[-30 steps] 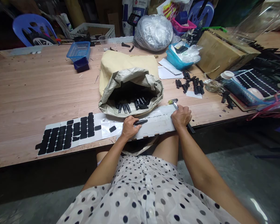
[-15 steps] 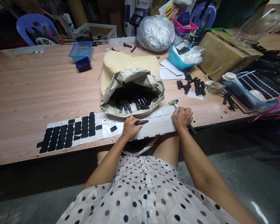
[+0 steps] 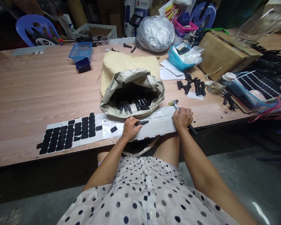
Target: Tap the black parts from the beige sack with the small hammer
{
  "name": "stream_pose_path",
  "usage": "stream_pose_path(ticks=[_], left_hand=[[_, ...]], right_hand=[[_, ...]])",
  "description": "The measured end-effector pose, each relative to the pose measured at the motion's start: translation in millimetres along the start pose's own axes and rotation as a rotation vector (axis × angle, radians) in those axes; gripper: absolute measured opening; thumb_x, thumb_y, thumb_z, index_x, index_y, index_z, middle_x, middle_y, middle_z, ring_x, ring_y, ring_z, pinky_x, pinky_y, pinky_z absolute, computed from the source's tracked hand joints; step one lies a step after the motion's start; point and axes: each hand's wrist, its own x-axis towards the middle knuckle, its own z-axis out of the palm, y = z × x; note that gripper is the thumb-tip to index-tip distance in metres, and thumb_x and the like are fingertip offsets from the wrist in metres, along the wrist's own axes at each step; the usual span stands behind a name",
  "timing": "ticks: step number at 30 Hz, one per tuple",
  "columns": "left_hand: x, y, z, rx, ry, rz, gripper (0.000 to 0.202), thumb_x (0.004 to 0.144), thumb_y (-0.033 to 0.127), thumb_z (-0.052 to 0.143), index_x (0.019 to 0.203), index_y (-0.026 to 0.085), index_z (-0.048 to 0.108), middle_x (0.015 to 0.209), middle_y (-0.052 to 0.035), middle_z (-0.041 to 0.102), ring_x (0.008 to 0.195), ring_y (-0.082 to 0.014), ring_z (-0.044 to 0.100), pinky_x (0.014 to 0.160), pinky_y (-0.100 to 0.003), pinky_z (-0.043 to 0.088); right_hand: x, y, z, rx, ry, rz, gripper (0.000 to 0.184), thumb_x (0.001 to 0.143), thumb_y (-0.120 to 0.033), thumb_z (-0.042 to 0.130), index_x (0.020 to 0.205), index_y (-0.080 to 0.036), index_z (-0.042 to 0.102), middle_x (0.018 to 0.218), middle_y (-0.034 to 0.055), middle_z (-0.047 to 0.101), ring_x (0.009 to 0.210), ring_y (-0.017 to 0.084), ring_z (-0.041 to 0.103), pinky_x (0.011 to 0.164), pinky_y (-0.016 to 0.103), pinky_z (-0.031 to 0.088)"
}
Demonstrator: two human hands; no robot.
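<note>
A black piece [image 3: 144,122] is pinched at its near end by the left grip [image 3: 130,128], just above or on the board [image 3: 158,125]; which of these cannot be told. A hammer [image 3: 174,102] is clasped by the right grip [image 3: 183,119], its head just beyond the knuckles. Black parts [image 3: 125,108] are contained in the sack [image 3: 131,62] beyond the left grip. Black patches [image 3: 61,137] are carried on a sheet [image 3: 98,120] left of that grip, along the bench [image 3: 44,93].

the white-and-blue sack [image 3: 142,9] at the back reads "丙烯", its smaller print too blurred to read.
</note>
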Motion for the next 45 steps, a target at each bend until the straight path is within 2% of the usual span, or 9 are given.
stream_pose_path(ticks=[13,21,34,45], left_hand=[[-0.4,-0.1,2.0,-0.009,0.005,-0.005,0.017,0.077,0.021,0.077,0.094,0.023,0.078,0.086,-0.0028,0.065,0.084,-0.0207,0.062,0.082,-0.036,0.054],[-0.8,-0.4,5.9,0.030,0.006,-0.002,0.017,0.077,0.022,0.078,0.093,0.023,0.077,0.085,-0.0017,0.064,0.084,-0.0202,0.062,0.086,-0.037,0.053],[-0.5,0.5,4.7,0.045,-0.005,0.003,0.017,0.077,0.021,0.078,0.094,0.024,0.077,0.085,-0.0015,0.063,0.086,-0.0208,0.062,0.087,-0.037,0.054],[-0.9,1.1,2.8,0.025,-0.012,-0.004,0.017,0.078,0.022,0.078,0.095,0.023,0.077,0.084,-0.0011,0.063,0.085,-0.0198,0.062,0.086,-0.035,0.053]], right_hand=[[0.2,-2.5,-3.9,-0.061,-0.007,0.011,0.033,0.095,-0.028,0.043,0.111,-0.016,0.070,0.114,0.0167,0.060,0.107,0.032,0.053,0.083,0.041,0.041],[1.9,5.4,7.3,-0.033,0.076,-0.009,0.030,0.093,-0.028,0.045,0.105,-0.018,0.071,0.109,0.0157,0.060,0.102,0.031,0.052,0.080,0.041,0.040],[1.9,5.5,7.7,-0.022,0.078,-0.010,0.031,0.092,-0.028,0.045,0.104,-0.017,0.071,0.108,0.0158,0.059,0.102,0.031,0.052,0.080,0.041,0.040],[1.6,3.4,3.3,-0.010,0.027,0.000,0.032,0.093,-0.027,0.045,0.108,-0.015,0.071,0.112,0.0175,0.060,0.105,0.032,0.052,0.083,0.042,0.040]])
